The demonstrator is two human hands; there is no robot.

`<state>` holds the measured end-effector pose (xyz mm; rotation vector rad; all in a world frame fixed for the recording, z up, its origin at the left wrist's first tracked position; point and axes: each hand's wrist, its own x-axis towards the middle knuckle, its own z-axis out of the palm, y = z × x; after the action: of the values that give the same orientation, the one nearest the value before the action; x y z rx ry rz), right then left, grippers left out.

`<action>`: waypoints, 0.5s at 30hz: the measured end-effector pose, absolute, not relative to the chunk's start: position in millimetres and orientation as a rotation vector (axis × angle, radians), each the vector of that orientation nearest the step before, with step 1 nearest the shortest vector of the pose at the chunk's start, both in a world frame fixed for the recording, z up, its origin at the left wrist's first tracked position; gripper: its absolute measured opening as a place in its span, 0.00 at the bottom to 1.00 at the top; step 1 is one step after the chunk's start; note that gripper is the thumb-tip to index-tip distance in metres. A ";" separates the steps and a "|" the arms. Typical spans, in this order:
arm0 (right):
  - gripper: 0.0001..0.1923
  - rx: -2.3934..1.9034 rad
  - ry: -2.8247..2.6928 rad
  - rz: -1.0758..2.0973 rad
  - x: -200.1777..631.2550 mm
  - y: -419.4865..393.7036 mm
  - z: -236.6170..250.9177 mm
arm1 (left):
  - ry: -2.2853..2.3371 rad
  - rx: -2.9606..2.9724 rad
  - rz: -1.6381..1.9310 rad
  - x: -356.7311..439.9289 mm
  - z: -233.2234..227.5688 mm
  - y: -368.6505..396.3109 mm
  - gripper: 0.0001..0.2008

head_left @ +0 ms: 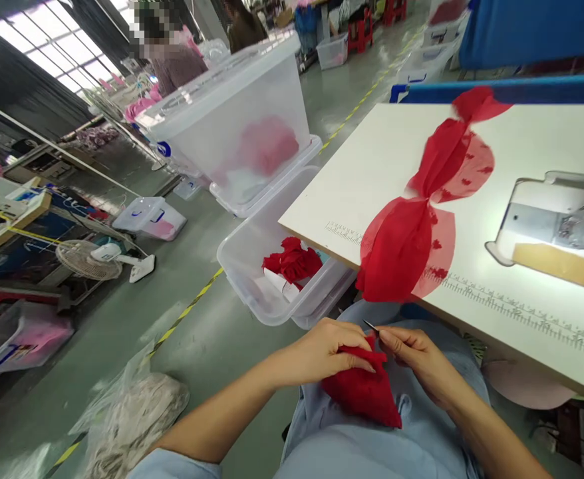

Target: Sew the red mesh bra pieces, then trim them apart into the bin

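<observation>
A red fabric piece (364,392) lies over my lap. My left hand (344,352) is closed on its upper edge, thumb on the near side. My right hand (414,356) pinches a small pointed metal tool (370,326), its dark tip aimed up and left, right by the fabric's top corner. Most of the tool is hidden in my fingers, so I cannot tell its exact kind. Beyond my hands, a chain of gathered red fabric pieces (396,256), partly sheer with dark red motifs, crosses the white sewing table (332,179) and hangs over its near edge.
A sewing machine's bed (546,223) is set into the table at right. Left of the table stands an open clear bin (247,286) holding red fabric, with a larger lidded bin (242,106) behind it. A bagged bundle (137,426) and a fan (92,259) are on the left.
</observation>
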<state>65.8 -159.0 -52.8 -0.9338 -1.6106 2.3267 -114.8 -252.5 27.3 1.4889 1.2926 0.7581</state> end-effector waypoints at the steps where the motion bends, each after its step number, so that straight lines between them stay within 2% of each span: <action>1: 0.31 -0.923 -1.618 2.327 67.5 -159.1 -55.0 | 1.225 1.543 0.768 -116.7 41.5 -238.7 0.10; 3: 0.34 -0.873 -1.643 2.320 70.4 -159.4 -56.2 | 1.142 1.676 0.878 -120.0 69.7 -199.2 0.08; 6: 0.33 -0.835 -1.764 2.225 73.9 -159.3 -51.9 | 1.231 1.862 1.126 -121.9 91.1 -121.5 0.08; 9: 0.32 -0.873 -1.954 2.084 79.2 -157.7 -48.2 | 1.487 2.038 0.825 -120.1 73.6 -53.0 0.08; 10: 0.32 -0.895 -2.005 2.025 81.7 -156.8 -47.9 | 1.651 2.067 0.677 -119.1 62.0 -38.0 0.14; 13: 0.35 -0.886 -2.108 1.909 92.0 -153.3 -47.8 | 2.032 1.982 0.618 -118.1 28.8 -19.1 0.26; 15: 0.35 -0.819 -2.167 1.906 102.6 -149.2 -45.6 | 2.188 1.912 0.615 -119.7 17.4 -23.1 0.26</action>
<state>102.6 -149.2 -45.6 -0.8186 -2.1669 1.9058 -119.7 -23.1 17.4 1.9117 2.1882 0.6149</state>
